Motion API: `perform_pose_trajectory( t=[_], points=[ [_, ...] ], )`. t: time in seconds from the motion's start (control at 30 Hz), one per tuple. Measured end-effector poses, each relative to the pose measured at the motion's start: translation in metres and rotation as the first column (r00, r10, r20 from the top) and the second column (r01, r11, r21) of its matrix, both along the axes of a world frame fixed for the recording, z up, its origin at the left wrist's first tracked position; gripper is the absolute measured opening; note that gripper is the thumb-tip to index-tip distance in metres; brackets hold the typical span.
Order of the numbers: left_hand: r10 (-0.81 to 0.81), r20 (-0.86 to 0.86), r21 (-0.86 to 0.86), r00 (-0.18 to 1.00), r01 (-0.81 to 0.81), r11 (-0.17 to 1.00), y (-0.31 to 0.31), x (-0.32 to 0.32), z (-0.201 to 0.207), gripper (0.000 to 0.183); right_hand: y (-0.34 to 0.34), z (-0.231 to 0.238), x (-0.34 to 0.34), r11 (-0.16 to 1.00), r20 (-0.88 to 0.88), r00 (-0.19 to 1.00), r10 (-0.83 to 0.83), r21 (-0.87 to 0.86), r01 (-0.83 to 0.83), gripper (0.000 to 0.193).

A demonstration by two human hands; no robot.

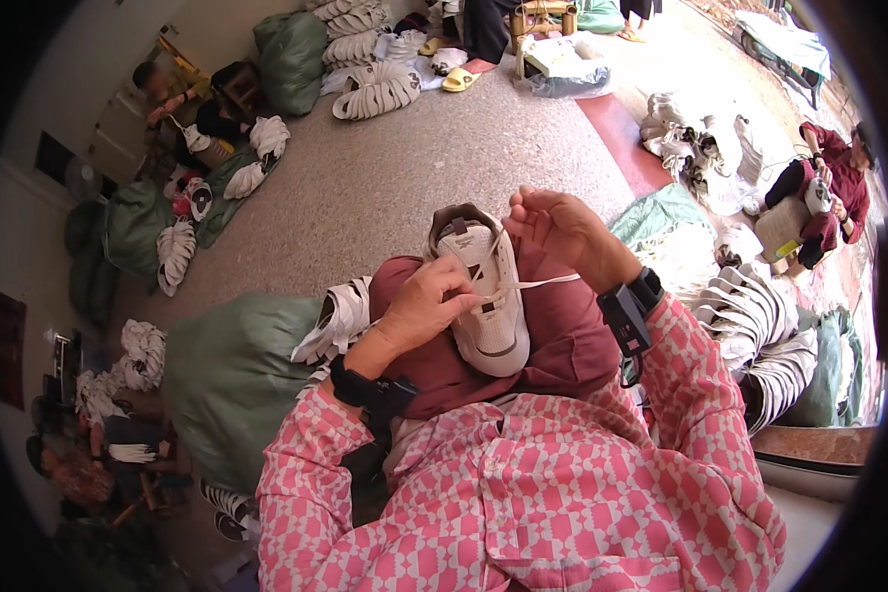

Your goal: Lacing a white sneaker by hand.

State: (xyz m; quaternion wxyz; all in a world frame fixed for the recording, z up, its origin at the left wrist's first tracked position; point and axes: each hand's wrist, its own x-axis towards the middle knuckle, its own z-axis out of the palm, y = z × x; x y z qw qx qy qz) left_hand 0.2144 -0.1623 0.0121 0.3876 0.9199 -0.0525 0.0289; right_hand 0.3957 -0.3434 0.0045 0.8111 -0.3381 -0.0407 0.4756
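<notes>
The left hand [434, 301] pinches a lace [543, 283] of the shoe [493, 324] on the lap, the right hand [559, 232] curls loosely, its hold unclear, and a bulging green sack [232, 370] hides its contents.

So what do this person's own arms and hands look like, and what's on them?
The left hand and right hand are both ungloved. The left sleeve and right sleeve are pink with a repeating whitish pattern. Each wrist wears a black strap with a small, dark, boxy device: the left device and the right device.
</notes>
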Motion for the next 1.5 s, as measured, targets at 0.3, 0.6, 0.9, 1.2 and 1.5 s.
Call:
perform_pose_trajectory(
  t=[0.3, 0.6, 0.9, 1.2, 1.5],
  points=[
    [-0.156, -0.123, -0.179, 0.980, 0.133, 0.975, 0.009, 0.005, 0.009, 0.014, -0.069, 0.007, 0.093, 0.888, -0.102, 0.888, -0.449, 0.054, 0.456, 0.005],
    [0.005, 0.504, 0.393, 0.864, -0.235, 0.889, -0.020, 0.003, 0.008, 0.010, -0.070, 0.003, 0.056, 0.924, 0.006, 0.924, -0.383, -0.008, 0.383, 0.026],
    [0.174, 0.492, 0.236, 0.853, -0.323, 0.917, -0.012, 0.011, -0.002, 0.009, -0.092, -0.026, 0.078, 0.866, 0.042, 0.867, -0.496, -0.045, 0.498, 0.022],
    [-0.331, 0.104, -0.020, 0.938, 0.335, 0.942, 0.034, 0.000, 0.018, 0.017, -0.235, -0.033, 0.185, 0.627, -0.019, 0.627, -0.779, 0.016, 0.779, 0.018],
    [-0.206, 0.096, 0.099, 0.974, 0.197, 0.975, 0.019, -0.004, 0.013, 0.024, -0.339, 0.000, 0.235, 0.616, 0.274, 0.558, -0.783, 0.213, 0.759, 0.025]
  ],
)
